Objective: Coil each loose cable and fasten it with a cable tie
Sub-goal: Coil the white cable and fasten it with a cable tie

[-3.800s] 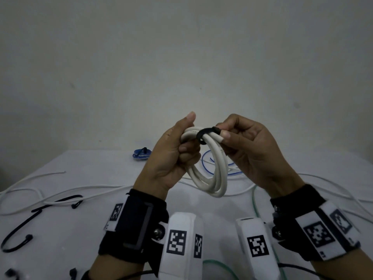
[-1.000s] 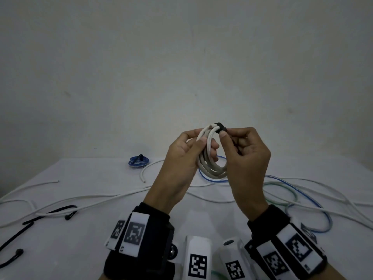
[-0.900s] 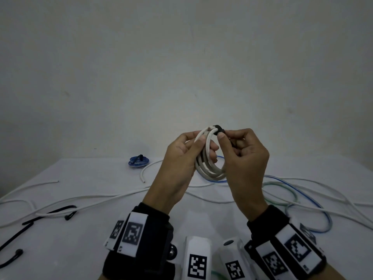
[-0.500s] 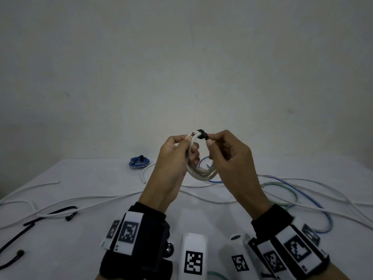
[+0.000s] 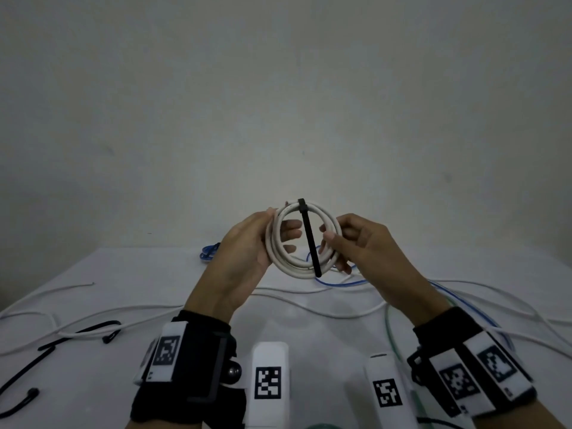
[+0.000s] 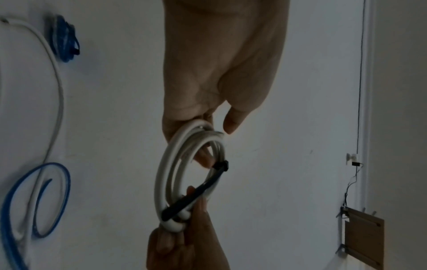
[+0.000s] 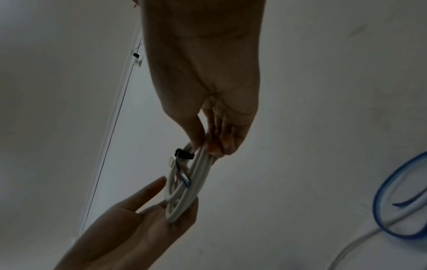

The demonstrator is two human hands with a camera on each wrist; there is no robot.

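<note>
Since half a second earlier the white cable coil (image 5: 305, 239) had been turned from edge-on to face the head camera, a full ring held up between both hands above the middle of the bench (image 5: 130, 286), and the black cable tie (image 5: 309, 239) now showed its whole length. The tie's head sat cinched at the top of the coil and its loose tail ran straight down across the ring to the lower rim.

The left hand (image 5: 244, 258) grasped the left side of the coil, thumb on the near face and fingers (image 5: 289, 226) curled through behind. The right hand (image 5: 359, 243) pinched the right side of the coil between thumb and fingers (image 7: 217, 144); in the left wrist view its thumb lay against the tie's tail.

On the bench behind the coil lay a loose blue cable (image 5: 337, 281), looped, with loose white cables (image 5: 309, 308) running across from the left edge to the right edge. A small blue coil (image 5: 209, 252) sat near the far edge, and a loose black cable (image 5: 46, 351) lay toward the near left corner. A green cable (image 5: 391, 332) ran along the near side by the right wrist.
</note>
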